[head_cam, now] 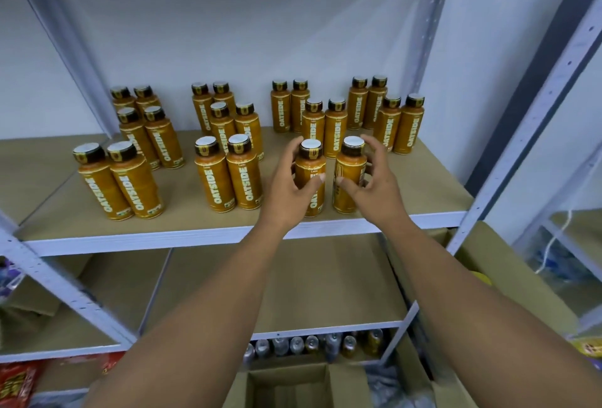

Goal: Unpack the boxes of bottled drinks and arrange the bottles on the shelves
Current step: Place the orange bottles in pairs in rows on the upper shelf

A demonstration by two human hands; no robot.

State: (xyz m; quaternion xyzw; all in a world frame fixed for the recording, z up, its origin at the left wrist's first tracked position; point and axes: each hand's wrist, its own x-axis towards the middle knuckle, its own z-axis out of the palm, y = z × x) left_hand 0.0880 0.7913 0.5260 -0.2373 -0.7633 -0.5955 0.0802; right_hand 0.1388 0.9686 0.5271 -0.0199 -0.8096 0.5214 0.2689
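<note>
Standing a new pair on the shelf (195, 240)
Left hand (286, 192) curls round the left Oatside bottle (310, 165); right hand (374, 189) seems to hold the right Oatside bottle (350, 165) loosely, matching the other pairs (228, 179).

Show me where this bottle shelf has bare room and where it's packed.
Free: the brown shelf board's front right corner, between the orange bottle gripped by the right hand and the grey metal post; and far left, beside the leftmost orange bottle pair. Crowded: the middle front, where the left hand grips another bottle, and the back rows.
</note>
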